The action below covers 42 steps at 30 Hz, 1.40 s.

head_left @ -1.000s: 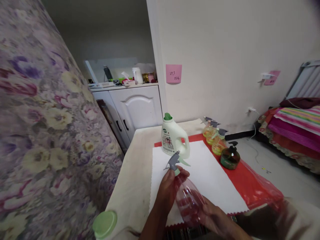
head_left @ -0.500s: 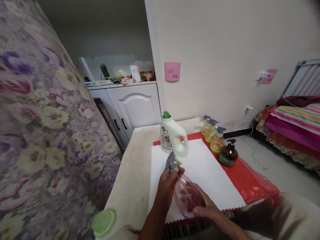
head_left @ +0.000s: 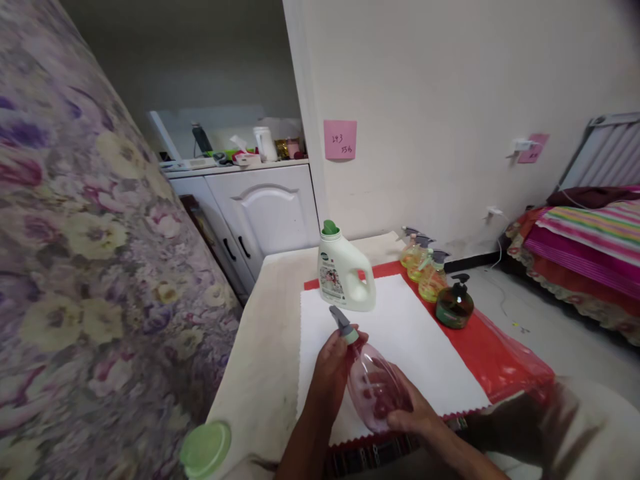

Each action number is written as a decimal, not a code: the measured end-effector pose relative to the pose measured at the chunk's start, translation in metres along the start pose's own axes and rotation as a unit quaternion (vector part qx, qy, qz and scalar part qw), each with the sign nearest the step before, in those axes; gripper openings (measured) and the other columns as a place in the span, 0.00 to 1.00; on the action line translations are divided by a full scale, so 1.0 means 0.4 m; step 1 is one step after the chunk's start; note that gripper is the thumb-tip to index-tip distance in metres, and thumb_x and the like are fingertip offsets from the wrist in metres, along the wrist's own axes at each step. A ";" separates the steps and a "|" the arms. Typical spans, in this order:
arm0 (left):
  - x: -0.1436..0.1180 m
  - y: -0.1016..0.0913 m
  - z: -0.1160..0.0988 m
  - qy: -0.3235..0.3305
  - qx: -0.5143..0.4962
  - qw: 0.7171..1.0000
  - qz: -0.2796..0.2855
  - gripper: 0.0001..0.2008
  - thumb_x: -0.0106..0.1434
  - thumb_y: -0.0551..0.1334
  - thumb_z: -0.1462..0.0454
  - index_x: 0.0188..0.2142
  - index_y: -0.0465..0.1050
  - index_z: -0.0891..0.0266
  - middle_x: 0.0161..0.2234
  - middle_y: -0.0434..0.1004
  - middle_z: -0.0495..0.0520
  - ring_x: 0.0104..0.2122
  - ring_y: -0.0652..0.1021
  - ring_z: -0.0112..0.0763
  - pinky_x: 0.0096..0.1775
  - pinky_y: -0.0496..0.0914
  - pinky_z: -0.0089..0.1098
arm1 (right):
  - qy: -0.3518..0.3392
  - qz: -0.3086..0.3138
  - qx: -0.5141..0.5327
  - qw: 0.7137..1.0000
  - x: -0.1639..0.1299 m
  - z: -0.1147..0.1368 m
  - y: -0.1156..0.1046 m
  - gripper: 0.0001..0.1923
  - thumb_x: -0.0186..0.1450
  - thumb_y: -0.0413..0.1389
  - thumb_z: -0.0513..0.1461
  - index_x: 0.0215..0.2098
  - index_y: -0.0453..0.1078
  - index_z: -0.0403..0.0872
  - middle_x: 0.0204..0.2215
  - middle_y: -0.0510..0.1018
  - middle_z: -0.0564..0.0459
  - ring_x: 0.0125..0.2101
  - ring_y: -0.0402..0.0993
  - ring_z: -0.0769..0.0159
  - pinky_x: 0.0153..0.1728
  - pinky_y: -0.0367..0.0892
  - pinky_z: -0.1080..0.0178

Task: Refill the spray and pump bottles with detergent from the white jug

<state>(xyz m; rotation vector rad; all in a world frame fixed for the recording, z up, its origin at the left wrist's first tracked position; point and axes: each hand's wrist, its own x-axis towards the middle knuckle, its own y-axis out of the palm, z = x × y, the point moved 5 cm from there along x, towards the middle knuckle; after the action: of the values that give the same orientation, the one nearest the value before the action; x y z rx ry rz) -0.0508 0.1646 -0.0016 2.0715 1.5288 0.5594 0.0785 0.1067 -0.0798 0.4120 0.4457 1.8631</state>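
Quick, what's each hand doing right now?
Left hand: closed around the neck of the pink spray bottle, just under its grey trigger head.
Right hand: holding the bottle's body.

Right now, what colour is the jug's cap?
Green; the jug's cap shows best in the head view.

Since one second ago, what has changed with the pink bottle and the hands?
The spray head on the pink bottle has turned, its nozzle now pointing up-left. The left hand still grips the neck; the right hand stays under the body. The white jug has not moved.
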 end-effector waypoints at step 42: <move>0.004 -0.020 -0.006 0.008 0.029 0.995 -0.092 0.19 0.58 0.66 0.58 0.48 0.74 0.63 0.45 0.79 0.60 0.46 0.78 0.40 0.55 0.64 0.41 | -0.017 -0.102 -0.121 0.987 -0.009 0.008 -0.010 0.49 0.43 0.72 0.43 0.59 0.55 0.56 0.55 0.65 0.43 0.50 0.67 0.50 0.47 0.66 0.48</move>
<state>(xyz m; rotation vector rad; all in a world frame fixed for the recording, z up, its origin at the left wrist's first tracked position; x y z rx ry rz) -0.0578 0.1686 -0.0044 1.9460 1.7424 0.4684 0.0843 0.1049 -0.0794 0.2246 0.2249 1.6842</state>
